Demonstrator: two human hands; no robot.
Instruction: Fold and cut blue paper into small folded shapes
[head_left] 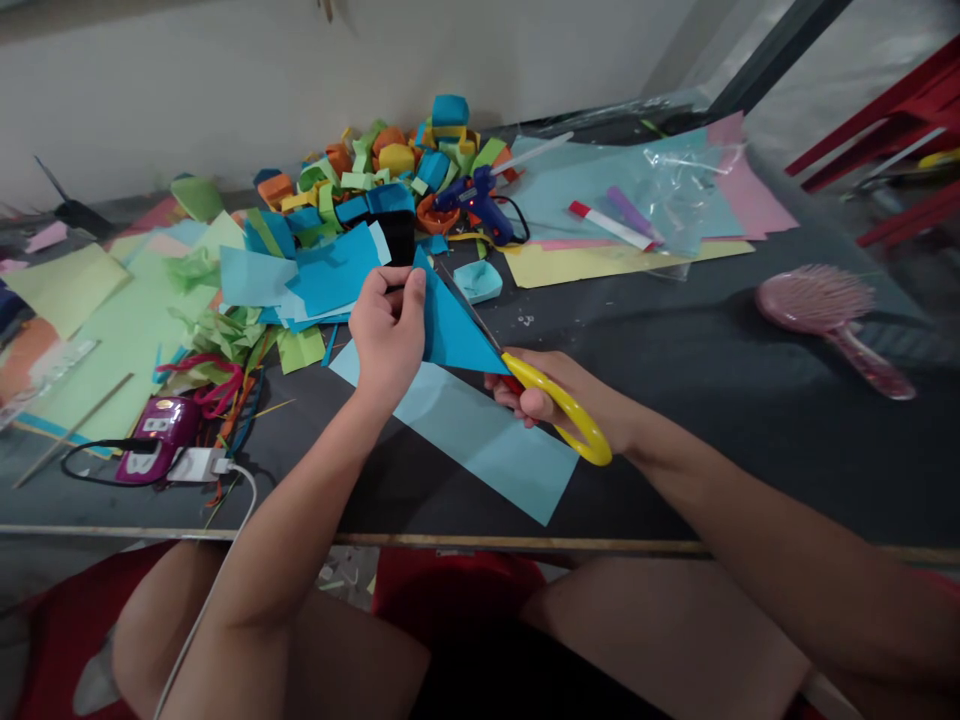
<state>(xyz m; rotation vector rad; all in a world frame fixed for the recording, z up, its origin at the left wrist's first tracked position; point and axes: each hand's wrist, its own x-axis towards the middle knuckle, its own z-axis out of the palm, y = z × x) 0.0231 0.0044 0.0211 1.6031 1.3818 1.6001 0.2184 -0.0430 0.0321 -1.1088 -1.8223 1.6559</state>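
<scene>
My left hand (390, 325) pinches the upper left side of a blue paper triangle (454, 330) and holds it up over the table. In my right hand (551, 385) are scissors with yellow handles (577, 420). Their blades lie along the slanting right edge of the triangle, pointing up and left; whether they are apart I cannot tell. Beneath both hands, a light blue paper strip (487, 440) rests on the dark table (675, 440). Just beyond the blades sits a small pale blue folded paper box (478, 282).
Behind my hands are a blue glue gun (484, 205) and a heap of folded paper pieces (394, 155). Blue sheets (337, 275) and a purple power strip (160, 435) with cables lie left. To the right are coloured sheets (600, 190), markers (611, 225) and a pink hairbrush (814, 300).
</scene>
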